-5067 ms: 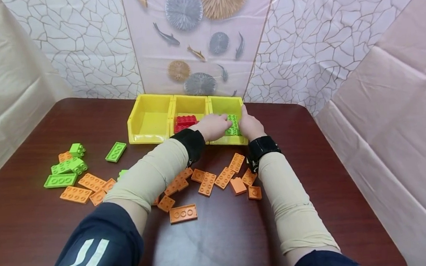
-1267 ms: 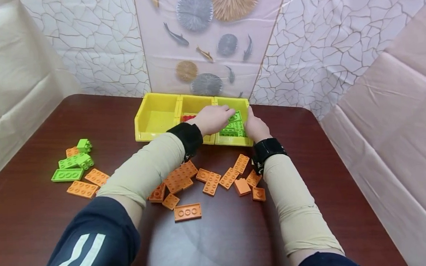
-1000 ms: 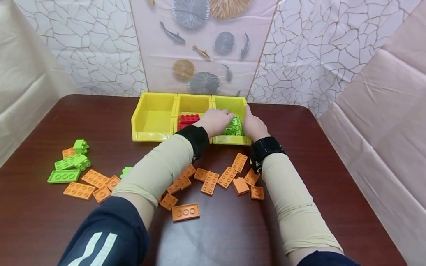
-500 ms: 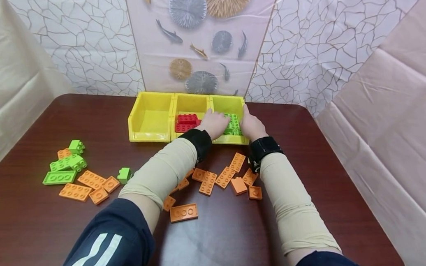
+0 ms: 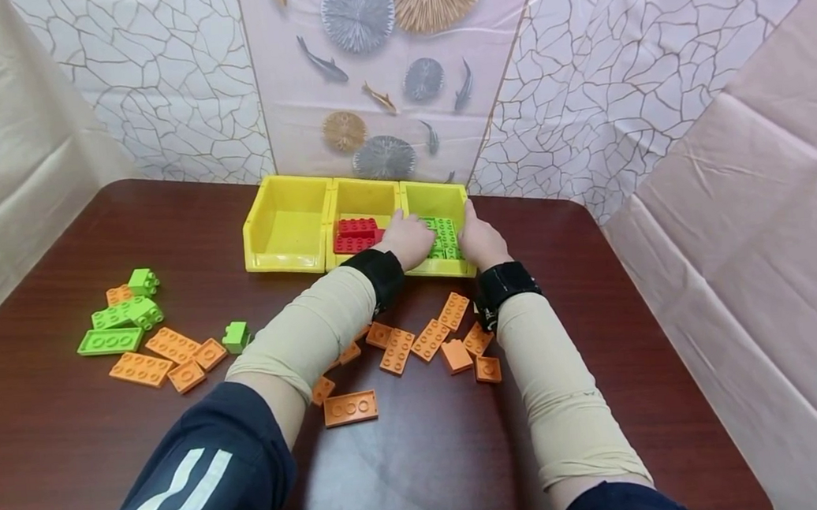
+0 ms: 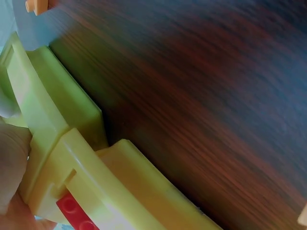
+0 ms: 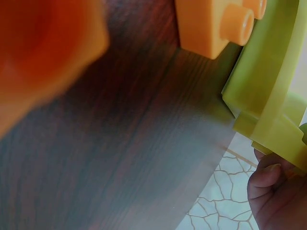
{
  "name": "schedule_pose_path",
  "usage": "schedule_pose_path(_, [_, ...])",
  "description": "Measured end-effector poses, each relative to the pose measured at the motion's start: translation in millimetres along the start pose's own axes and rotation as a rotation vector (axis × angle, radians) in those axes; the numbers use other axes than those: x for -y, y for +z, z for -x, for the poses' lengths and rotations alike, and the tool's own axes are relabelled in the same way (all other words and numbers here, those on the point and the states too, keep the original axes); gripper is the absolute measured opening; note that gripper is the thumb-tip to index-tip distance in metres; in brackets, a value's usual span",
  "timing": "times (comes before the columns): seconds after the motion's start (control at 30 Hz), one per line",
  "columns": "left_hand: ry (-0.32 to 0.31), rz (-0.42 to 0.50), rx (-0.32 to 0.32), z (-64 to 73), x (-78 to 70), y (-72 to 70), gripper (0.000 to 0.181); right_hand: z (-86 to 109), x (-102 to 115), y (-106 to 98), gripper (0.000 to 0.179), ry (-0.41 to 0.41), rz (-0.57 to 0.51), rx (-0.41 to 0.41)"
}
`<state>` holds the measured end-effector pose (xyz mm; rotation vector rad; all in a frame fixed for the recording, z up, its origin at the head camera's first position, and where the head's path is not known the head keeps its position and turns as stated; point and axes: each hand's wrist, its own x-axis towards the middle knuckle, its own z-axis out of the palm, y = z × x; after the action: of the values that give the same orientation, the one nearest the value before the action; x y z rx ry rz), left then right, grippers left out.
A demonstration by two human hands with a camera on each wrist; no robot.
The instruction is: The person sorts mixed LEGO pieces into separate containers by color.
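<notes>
My left hand (image 5: 410, 239) reaches over the divider into the right-hand yellow bin (image 5: 440, 268), at the green bricks (image 5: 446, 240) there. Its fingertips are mostly hidden, so I cannot tell whether they pinch a brick. With my right hand (image 5: 484, 243) I hold the same bin's right side wall, one finger extended along its edge. In the right wrist view, bent fingers (image 7: 268, 177) show against the outside of that wall. Red bricks (image 5: 357, 235) lie in the middle bin (image 5: 364, 188), partly behind my left hand.
The left yellow bin (image 5: 288, 259) adjoins the middle one. Orange bricks (image 5: 396, 352) are strewn before the bins. Green bricks (image 5: 110, 341) and more orange ones (image 5: 141, 370) lie at the left, with a small green brick (image 5: 236, 336) beside my left forearm.
A flat green brick that lay left of my forearm has left the table. The green pieces in the right bin now lie flatter. My left hand has drawn back slightly; my right stays put.
</notes>
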<state>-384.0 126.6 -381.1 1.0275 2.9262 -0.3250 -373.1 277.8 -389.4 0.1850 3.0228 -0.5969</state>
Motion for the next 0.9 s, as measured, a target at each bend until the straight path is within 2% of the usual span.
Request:
schedule_pose_path(0.23, [0.035, -0.002, -0.047, 4.7, 7.0, 4.6, 0.032, -1.3, 4, 2, 0.060, 0.002, 0.009, 0.009])
schedule_pose_path(0.4, [0.096, 0.005, -0.134, 20.3, 15.1, -7.2, 0.030, -1.1, 0, -1, 0.061, 0.003, -0.002, 0.022])
schedule_pose_path(0.53, [0.141, 0.022, -0.193, 45.5, 33.9, -21.5, 0.028, -1.9, 2, -3, 0.061, -0.001, 0.006, 0.016])
schedule_pose_path(0.63, [0.144, 0.048, -0.183, 65.7, 52.1, -26.6, 0.027, -2.5, 3, -5, 0.060, 0.000, 0.015, 0.016])
schedule_pose_path(0.77, [0.105, 0.087, -0.159, 95.6, 82.1, -25.1, 0.026, -2.8, 3, -4, 0.060, 0.011, 0.011, 0.033])
schedule_pose_path(0.9, [0.084, 0.125, -0.176, 131.9, 116.9, -20.0, 0.026, -1.3, 3, -3, 0.060, 0.006, 0.019, 0.052])
